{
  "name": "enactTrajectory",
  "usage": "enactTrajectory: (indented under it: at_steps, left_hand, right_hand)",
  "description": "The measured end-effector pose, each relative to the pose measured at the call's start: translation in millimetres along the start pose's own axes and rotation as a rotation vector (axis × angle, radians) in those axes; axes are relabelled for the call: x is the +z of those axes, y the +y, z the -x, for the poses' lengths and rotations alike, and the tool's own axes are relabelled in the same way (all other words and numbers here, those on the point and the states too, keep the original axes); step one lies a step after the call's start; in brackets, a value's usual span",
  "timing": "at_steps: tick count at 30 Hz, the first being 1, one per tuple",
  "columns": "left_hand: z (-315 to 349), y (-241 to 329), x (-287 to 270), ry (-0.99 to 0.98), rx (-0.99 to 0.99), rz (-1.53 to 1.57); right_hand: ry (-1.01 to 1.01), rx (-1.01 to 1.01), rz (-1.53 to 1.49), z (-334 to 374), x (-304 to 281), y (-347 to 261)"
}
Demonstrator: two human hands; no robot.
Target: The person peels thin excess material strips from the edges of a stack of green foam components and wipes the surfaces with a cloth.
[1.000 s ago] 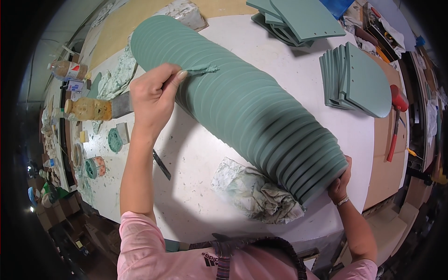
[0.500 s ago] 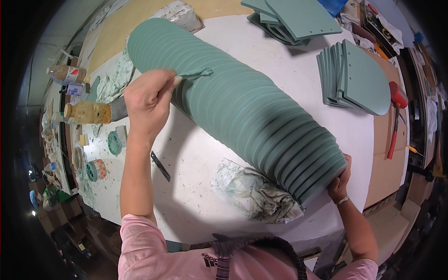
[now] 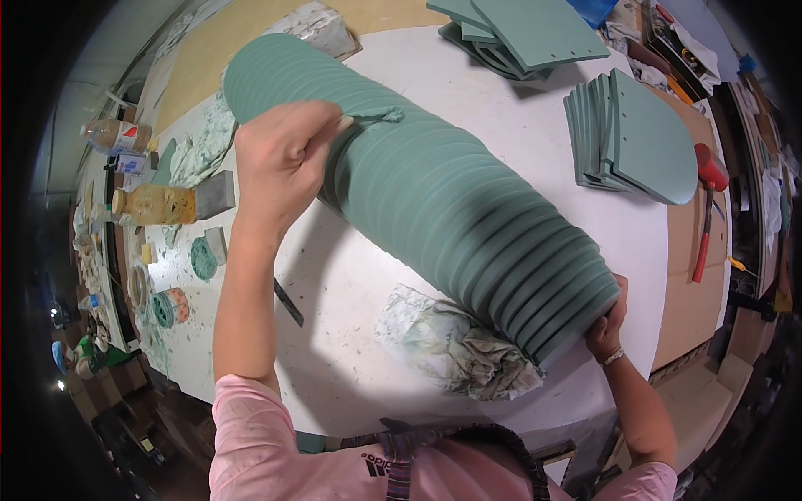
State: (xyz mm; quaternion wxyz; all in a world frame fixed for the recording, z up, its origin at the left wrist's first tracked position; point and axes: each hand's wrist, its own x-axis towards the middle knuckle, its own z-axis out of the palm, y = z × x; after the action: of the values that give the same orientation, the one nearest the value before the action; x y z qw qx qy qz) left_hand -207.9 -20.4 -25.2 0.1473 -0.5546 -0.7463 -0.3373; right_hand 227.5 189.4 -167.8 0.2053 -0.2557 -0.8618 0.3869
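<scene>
A long row of rounded green plates [image 3: 434,184] lies pressed face to face across the table, slanting from far left to near right. My left hand [image 3: 284,159] is closed in a pinch over its far half. From the fingertips sticks out a thin green-smeared piece [image 3: 380,114] with a ragged tip, touching the plates' edges; I cannot tell its exact kind. At the near right end, my right hand [image 3: 608,326] is closed round the last plate, its fingers partly hidden behind it. A crumpled, green-stained cloth [image 3: 455,346] lies against the row's near side.
Loose green plates [image 3: 535,37] lie at the back, with more stacked plates [image 3: 639,138] at right beside a red mallet [image 3: 712,171]. On the left are a yellowish bottle [image 3: 154,203], an open jar of green paste [image 3: 170,308] and a dark blade [image 3: 288,302].
My left hand has moved slightly to the right and away along the row, carrying the green-smeared piece with it. My right hand stays at the near end.
</scene>
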Motion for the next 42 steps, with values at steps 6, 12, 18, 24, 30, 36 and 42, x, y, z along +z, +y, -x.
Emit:
enactTrajectory:
  at_steps: [6,12,18,24,30,36,42]
  left_hand:
    - [-6,3,2,-0.058,-0.066,0.022]
    - [-7,6,2,-0.069,-0.124,0.011]
    - [9,4,-12,-0.008,-0.249,0.053]
    - [72,1,-22,0.09,-0.553,0.253]
    - [109,6,-15,0.157,-0.643,0.279]
    - [102,4,-11,0.09,-0.555,0.187]
    - [98,5,-11,0.151,-0.494,0.139]
  right_hand:
    - [-0.028,-0.018,0.005,-1,-3,2]
    - [-0.031,-0.019,0.001,0,-3,3]
    - [-0.031,-0.019,0.01,1,1,4]
    - [0.016,-0.003,0.013,-1,2,-1]
    - [0.018,0.004,0.027,1,5,1]
    - [0.041,0.037,0.045,5,5,6]
    - [0.037,0.03,0.056,4,5,7]
